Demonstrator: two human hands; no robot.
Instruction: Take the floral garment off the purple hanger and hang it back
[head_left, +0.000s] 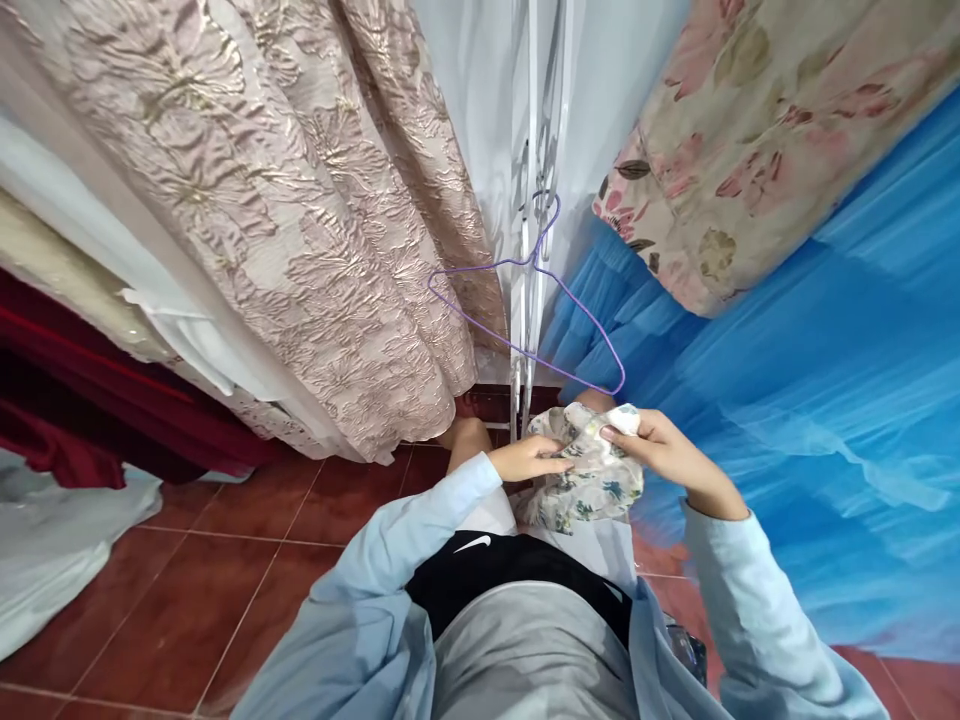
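Note:
A thin white cloth garment [592, 480] with a leafy floral print is bunched up in front of my lap; its exact kind does not show. My left hand [529, 458] grips its left side, the fingers partly sunk in the folds. At its upper right edge, my right hand [660, 450] pinches the fabric between thumb and fingers. Just beyond the cloth, a purple wire hanger [517, 350] hangs bare from a white metal rack [534, 130].
Pink-gold brocade fabric [300, 230] hangs on the left, with dark red cloth [60, 390] farther out. To the right hang a floral garment [750, 150] and blue tulle [840, 400] reaching the red tiled floor [247, 560]. White fabric [60, 560] lies at far left.

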